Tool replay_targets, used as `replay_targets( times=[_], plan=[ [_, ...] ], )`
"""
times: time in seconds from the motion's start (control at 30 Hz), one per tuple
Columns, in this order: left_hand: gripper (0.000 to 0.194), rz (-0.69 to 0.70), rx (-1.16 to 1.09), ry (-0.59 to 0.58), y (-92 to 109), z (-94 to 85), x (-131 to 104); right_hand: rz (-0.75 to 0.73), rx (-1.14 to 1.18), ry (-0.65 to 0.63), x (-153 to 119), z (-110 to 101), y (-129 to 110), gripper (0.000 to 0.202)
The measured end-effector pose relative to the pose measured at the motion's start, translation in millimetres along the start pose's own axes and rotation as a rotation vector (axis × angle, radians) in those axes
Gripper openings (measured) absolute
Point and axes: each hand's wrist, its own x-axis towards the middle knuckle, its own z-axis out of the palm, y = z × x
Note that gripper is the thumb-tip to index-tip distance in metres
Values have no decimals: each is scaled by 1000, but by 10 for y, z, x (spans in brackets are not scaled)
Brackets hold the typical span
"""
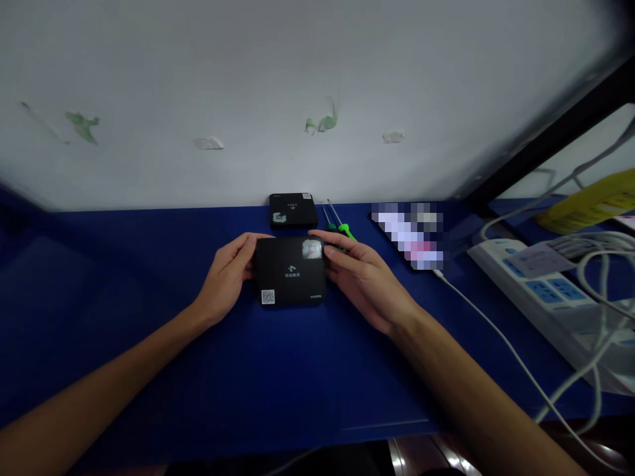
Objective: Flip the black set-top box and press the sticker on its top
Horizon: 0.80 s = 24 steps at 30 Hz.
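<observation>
Black box (291, 274), deep-blue table (223, 390), green-handled screwdrivers (343, 229), yellow object (588, 201)

black box (291, 272): matt, plastic-looking | blue tabletop (218, 390): smooth, faint sheen | power strip (520, 317): smooth white plastic

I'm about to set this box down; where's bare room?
The desk is bare left of your left hand and between your forearms, nearer you than the held box. It's crowded right of the phone: power strip, cables.

Phone (409, 237), lit, white charging cable (479, 311) attached; power strip (543, 291), white, blue sockets; yellow object (590, 200); pale wall (248, 73), green marks (83, 125).
</observation>
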Motion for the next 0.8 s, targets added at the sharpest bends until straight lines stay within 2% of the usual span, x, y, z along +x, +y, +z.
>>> replay_targets(
  times=[0.7,0.8],
  plan=[
    [33,-26,-52,-7,30,11,8,15,71,14,19,-10,4,22],
    [37,21,-44,-23,30,5,-20,14,68,23,21,-17,14,24]
  ],
)
